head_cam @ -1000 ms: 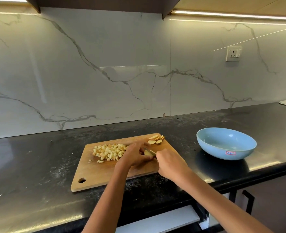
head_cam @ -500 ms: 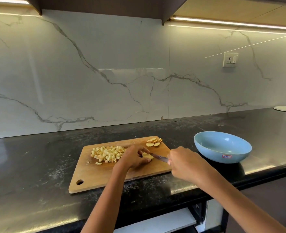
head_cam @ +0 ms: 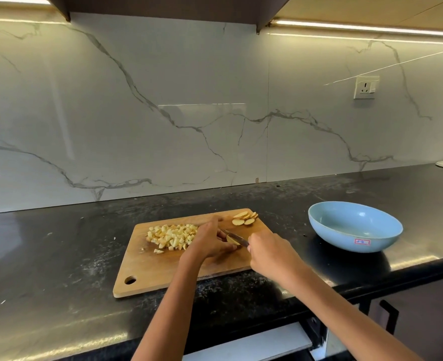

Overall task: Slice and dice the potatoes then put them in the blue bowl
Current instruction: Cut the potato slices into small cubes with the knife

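Worktop (head_cam: 59,256) black, speckled, under marble wall. Chopping board (head_cam: 147,272) lies on it, hole at near left corner. Blue bowl (head_cam: 355,225) sits right of board, apart from it. Diced potato pile (head_cam: 172,236) on board's left half; slices (head_cam: 244,219) at far right corner. Left hand (head_cam: 210,241), fingers curled, pins potato piece (head_cam: 231,240) to board. Right hand (head_cam: 269,252), fingers wrapped round handle, holds knife (head_cam: 234,236), blade on that piece.
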A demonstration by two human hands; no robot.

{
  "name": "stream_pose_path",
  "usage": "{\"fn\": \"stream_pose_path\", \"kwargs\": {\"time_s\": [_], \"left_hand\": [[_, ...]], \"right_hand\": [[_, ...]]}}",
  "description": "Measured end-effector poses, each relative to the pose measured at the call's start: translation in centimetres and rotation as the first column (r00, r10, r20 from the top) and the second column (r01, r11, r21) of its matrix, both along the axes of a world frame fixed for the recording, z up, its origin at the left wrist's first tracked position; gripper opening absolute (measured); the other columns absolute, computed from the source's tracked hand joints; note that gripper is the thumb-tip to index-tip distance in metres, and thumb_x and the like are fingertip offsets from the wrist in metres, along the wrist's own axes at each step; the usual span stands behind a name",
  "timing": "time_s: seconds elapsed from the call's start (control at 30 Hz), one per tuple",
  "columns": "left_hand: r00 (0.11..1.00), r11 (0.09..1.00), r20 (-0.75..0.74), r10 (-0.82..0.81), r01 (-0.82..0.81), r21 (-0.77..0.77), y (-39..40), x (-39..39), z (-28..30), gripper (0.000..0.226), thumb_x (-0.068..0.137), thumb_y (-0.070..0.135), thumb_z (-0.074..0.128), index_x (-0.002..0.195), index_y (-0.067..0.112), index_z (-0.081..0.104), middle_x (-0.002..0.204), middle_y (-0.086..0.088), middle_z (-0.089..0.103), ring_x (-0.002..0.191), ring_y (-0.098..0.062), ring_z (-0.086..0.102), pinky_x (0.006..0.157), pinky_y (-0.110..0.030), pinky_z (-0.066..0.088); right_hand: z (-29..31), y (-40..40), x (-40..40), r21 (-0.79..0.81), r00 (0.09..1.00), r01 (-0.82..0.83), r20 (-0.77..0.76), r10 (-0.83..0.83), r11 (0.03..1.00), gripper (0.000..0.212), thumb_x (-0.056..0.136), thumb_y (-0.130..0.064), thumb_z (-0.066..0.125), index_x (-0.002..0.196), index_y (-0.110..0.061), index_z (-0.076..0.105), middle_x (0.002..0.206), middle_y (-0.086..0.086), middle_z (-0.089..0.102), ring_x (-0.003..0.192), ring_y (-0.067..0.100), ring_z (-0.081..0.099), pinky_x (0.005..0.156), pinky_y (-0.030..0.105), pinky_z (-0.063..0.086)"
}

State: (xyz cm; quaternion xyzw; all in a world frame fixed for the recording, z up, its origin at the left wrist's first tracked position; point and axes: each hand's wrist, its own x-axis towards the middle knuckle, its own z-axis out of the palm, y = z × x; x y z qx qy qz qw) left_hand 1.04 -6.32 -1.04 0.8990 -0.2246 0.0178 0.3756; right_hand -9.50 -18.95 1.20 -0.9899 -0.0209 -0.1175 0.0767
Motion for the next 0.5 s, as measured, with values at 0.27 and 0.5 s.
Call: {"fn": "stream_pose_path", "kwargs": {"time_s": [0.27, 0.5], "left_hand": [[0.999, 1.000, 0.032, 0.001, -0.001, -0.007, 0.1, 0.0, -0.2, 0.075, 0.074, 0.018, 0.077, 0.136, 0.011, 0.036, 0.091, 0.001, 0.057, 0.093, -0.015, 0.057, 0.093, -0.030, 0.047], [0.995, 0.996, 0.076, -0.065, 0.060, 0.067, 0.1, -0.3, 0.0, 0.046, 0.079, 0.017, 0.072, 0.121, 0.016, 0.055, 0.111, -0.002, 0.060, 0.094, -0.009, 0.054, 0.089, -0.023, 0.047]], "right_hand": [[-0.4, 1.2, 0.1, -0.141, 0.999, -0.022, 0.037, 0.028, 0.990, 0.022, 0.096, -0.006, 0.042, 0.107, -0.007, 0.060, 0.104, 0.009, 0.063, 0.093, 0.022, 0.062, 0.064, 0.025, 0.039], [-0.4, 0.7, -0.1, -0.117, 0.999, -0.039, -0.029, 0.036, 0.992, 0.020, 0.094, -0.007, 0.047, 0.110, -0.006, 0.059, 0.109, 0.012, 0.061, 0.097, 0.024, 0.061, 0.069, 0.027, 0.042]]}}
